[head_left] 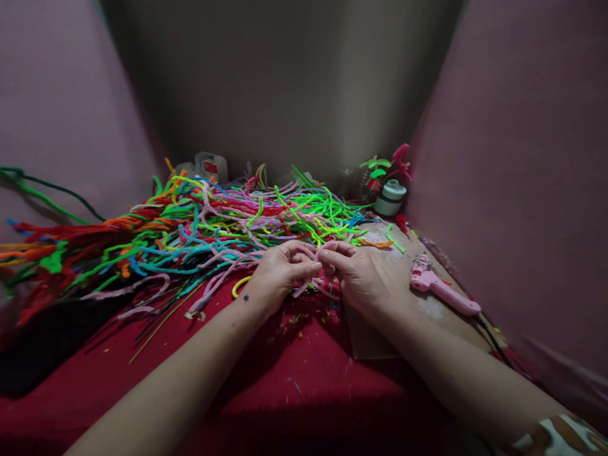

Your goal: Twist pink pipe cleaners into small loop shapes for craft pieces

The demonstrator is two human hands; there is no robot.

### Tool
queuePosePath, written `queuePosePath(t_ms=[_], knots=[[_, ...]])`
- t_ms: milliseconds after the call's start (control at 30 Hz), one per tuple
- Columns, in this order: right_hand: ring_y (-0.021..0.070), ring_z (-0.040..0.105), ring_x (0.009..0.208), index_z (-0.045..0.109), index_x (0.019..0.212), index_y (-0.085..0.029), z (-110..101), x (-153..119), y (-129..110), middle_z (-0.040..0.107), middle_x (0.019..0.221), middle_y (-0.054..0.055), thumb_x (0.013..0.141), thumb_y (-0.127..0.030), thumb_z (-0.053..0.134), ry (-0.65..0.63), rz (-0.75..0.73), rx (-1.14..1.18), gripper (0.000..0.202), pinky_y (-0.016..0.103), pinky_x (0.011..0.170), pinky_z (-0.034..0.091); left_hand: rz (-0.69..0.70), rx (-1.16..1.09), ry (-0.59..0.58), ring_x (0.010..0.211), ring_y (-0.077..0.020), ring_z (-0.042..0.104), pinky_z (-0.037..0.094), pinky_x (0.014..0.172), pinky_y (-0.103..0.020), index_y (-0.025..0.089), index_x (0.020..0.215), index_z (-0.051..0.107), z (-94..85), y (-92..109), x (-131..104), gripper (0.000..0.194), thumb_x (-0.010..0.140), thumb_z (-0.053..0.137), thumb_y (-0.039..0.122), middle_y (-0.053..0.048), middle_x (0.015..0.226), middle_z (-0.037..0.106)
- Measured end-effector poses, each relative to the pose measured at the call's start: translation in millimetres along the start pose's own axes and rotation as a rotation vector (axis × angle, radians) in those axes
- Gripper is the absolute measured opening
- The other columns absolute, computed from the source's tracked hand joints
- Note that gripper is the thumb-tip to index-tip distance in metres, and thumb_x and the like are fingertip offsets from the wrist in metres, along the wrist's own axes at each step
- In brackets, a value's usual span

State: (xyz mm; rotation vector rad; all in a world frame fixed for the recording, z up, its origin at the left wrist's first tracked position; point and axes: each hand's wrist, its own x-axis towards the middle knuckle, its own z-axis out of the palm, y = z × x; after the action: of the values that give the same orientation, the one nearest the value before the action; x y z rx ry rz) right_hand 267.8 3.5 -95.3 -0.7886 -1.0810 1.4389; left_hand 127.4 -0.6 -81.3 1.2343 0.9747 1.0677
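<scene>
Left hand [278, 272] and right hand [363, 275] pinch a pink pipe cleaner [310, 253], probably for fine control; right of them lies a glue gun [444, 291], seemingly within reach.

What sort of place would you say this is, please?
Probably a small craft workspace: a heap of multicoloured fuzzy pipe cleaners lies over a red cloth, and what looks like a pink plastic glue gun rests on a flat brown board.
</scene>
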Motion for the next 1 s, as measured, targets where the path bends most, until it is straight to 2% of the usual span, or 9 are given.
queuePosePath(t_ms=[267,533,733,867,1000], knots=[[0.0066,0.039,0.048,0.061,0.064,-0.015,-1.1,0.8,-0.9,0.051,0.054,-0.003,0.067,-0.022,0.063,0.033,-0.014,-0.057,0.008,0.021,0.046,0.03,0.033,0.104,0.029,0.045,-0.0036,0.039,0.028,0.044,-0.017,0.013,0.07,0.058,0.1,-0.7,0.7,0.024,0.065,0.072,0.033,0.005,0.056,0.053],[0.0078,0.045,0.05,0.06,0.064,-0.016,2.0,-2.3,-3.8,0.054,0.058,-0.003,0.066,-0.022,0.064,0.012,0.023,-0.049,0.008,0.022,0.051,0.037,0.012,0.069,0.023,0.043,-0.005,0.039,0.027,0.043,-0.019,0.014,0.065,0.054,-1.1,-3.9,2.1,0.017,0.07,0.064,0.027,0.005,0.053,0.048],[0.0084,0.048,0.051,0.06,0.062,-0.014,2.5,-0.8,-3.1,0.055,0.056,-0.002,0.064,-0.019,0.061,0.022,0.016,-0.062,0.005,0.022,0.05,0.038,0.0,0.02,-0.013,0.044,-0.0058,0.039,0.028,0.044,-0.02,0.014,0.069,0.055,-3.1,-9.8,5.1,0.018,0.071,0.064,0.029,0.005,0.053,0.047],[0.0075,0.044,0.046,0.057,0.063,-0.016,2.5,0.4,-0.9,0.053,0.053,-0.003,0.066,-0.02,0.057,0.0,0.045,-0.024,0.005,0.02,0.045,0.035,0.052,0.117,-0.014,0.047,-0.0056,0.039,0.03,0.046,-0.019,0.015,0.072,0.054,-0.2,-6.4,3.6,0.018,0.072,0.063,0.03,0.005,0.058,0.049],[0.0074,0.044,0.043,0.054,0.066,-0.018,2.6,0.5,3.5,0.05,0.052,-0.005,0.065,-0.021,0.055,0.026,0.115,0.013,0.003,0.019,0.041,0.033,0.234,0.317,0.04,0.055,-0.0073,0.044,0.035,0.053,-0.02,0.015,0.071,0.055,4.3,-7.6,2.0,0.014,0.075,0.06,0.027,0.003,0.063,0.053]])
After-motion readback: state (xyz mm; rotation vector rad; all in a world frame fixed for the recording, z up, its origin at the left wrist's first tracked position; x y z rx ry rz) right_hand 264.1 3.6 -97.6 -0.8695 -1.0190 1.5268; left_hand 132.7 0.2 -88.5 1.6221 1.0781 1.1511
